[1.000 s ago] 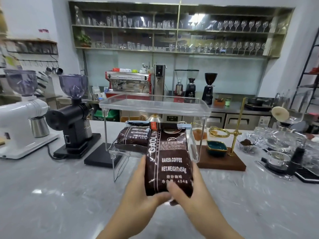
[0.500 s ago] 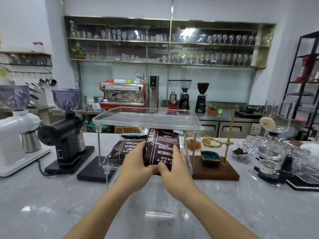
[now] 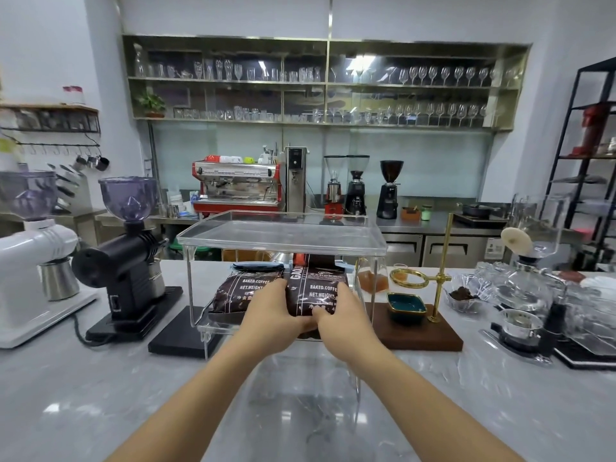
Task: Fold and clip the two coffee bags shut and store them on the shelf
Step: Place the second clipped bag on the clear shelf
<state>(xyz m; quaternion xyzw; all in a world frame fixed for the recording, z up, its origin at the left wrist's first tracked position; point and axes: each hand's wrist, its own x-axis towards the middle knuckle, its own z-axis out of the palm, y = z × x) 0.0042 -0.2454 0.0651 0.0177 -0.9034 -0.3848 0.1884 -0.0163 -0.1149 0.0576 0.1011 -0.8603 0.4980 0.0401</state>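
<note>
Your left hand (image 3: 276, 311) and right hand (image 3: 343, 315) are both clamped on the lower end of the second coffee bag (image 3: 316, 291), one on each side of it, thumbs close together at its near edge. The bag sits inside the clear acrylic shelf (image 3: 283, 238), on its lower tier, right of centre, label facing you. Whether its base rests fully on the tier or is partly carried by your grip cannot be told.

The first coffee bag (image 3: 240, 291) lies on the same tier, just left of your left hand and touching or nearly touching the bag you hold. A blue clip (image 3: 258, 265) shows along its folded top. On the second bag, a pale blue piece shows at the far right of its top, which I judge to be its clip; the fold itself is hidden by the shelf's upper tray.

Assessment: folding and clipping appear complete for both bags. One bag is stored. The second is at its place but not yet released. What remains, in my judgement, is to seat it square beside the first and withdraw both hands without dragging either bag forward.

The shelf stands on the grey marble counter (image 3: 100, 395), between the black grinder (image 3: 126, 261) on the left and the wooden pour-over stand (image 3: 420, 335) on the right.
</note>
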